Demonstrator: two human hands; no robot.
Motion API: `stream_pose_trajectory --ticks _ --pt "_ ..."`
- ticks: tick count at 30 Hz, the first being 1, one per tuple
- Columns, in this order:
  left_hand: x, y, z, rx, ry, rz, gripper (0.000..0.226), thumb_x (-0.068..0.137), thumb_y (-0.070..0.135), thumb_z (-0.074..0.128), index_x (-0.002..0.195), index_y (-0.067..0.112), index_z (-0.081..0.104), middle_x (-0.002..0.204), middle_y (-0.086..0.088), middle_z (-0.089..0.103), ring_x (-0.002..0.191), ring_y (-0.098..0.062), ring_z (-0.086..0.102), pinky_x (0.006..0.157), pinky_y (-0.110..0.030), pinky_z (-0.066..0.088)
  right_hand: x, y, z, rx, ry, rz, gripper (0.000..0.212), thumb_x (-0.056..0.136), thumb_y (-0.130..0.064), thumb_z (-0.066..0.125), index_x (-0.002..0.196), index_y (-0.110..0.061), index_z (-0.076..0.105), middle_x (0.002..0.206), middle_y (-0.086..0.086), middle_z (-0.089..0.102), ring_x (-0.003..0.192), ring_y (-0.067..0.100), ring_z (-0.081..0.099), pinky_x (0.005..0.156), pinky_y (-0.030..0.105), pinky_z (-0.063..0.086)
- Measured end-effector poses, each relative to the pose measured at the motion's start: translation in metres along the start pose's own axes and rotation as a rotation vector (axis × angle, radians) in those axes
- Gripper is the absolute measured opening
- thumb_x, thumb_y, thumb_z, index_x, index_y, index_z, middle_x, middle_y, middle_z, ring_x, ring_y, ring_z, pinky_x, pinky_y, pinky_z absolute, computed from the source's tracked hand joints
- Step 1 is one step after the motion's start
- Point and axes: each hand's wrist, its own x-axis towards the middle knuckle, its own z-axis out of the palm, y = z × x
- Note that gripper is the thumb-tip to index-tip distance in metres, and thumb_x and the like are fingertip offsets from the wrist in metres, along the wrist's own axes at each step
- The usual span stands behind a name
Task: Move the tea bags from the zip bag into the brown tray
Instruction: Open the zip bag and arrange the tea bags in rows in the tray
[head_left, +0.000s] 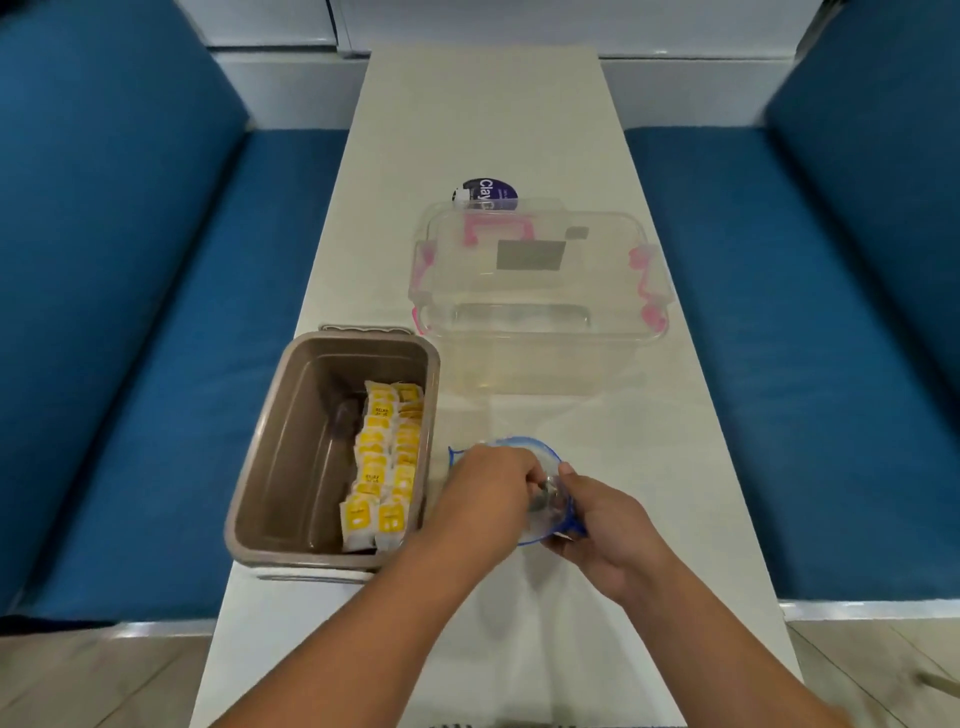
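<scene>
The brown tray (270, 457) stands at the table's left edge. Several yellow-and-white tea bags (387, 457) stand in two rows along its right inner wall. Just right of the tray lies the clear zip bag (511, 447) with a blue seal. My left hand (483, 493) reaches into the bag's mouth with curled fingers; what they hold is hidden. My right hand (597, 525) grips the bag's near right edge.
A clear plastic box (540, 312) with pink clips and its lid on top stands behind the zip bag. A round purple-labelled tub (485, 192) sits beyond it. The narrow white table (649, 467) runs between two blue benches (156, 364).
</scene>
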Motion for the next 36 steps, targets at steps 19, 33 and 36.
stream_pose_trajectory --ticks 19,33,36 --pt "0.012 -0.018 0.058 -0.151 0.037 -0.068 0.016 0.084 0.026 0.063 0.076 0.015 0.070 0.074 -0.003 0.070 0.073 -0.023 0.066 0.069 -0.039 0.054 0.010 0.017 -0.012 0.237 -0.059 -0.030 0.027 0.087 -0.024 0.072 0.102 -0.004 0.062 0.098 0.024 0.059 0.076 0.029 0.064 0.077 0.041 0.048" --pt "-0.001 -0.018 0.050 -0.295 0.205 -0.028 0.008 0.090 0.033 0.063 0.085 0.027 0.064 0.077 0.010 0.068 0.072 -0.006 0.063 0.072 -0.033 0.055 0.009 0.020 -0.014 0.210 -0.052 -0.078 0.019 0.099 -0.020 0.065 0.103 -0.001 0.066 0.103 0.021 0.071 0.091 0.032 0.067 0.090 0.049 0.053" --pt "-0.004 -0.018 0.048 -0.285 0.208 -0.015 0.006 0.091 0.031 0.062 0.086 0.028 0.061 0.076 0.010 0.066 0.071 -0.006 0.061 0.071 -0.036 0.054 0.011 0.023 -0.013 0.226 -0.062 -0.083 0.018 0.101 -0.019 0.062 0.102 -0.001 0.066 0.099 0.019 0.073 0.085 0.028 0.070 0.082 0.044 0.057"
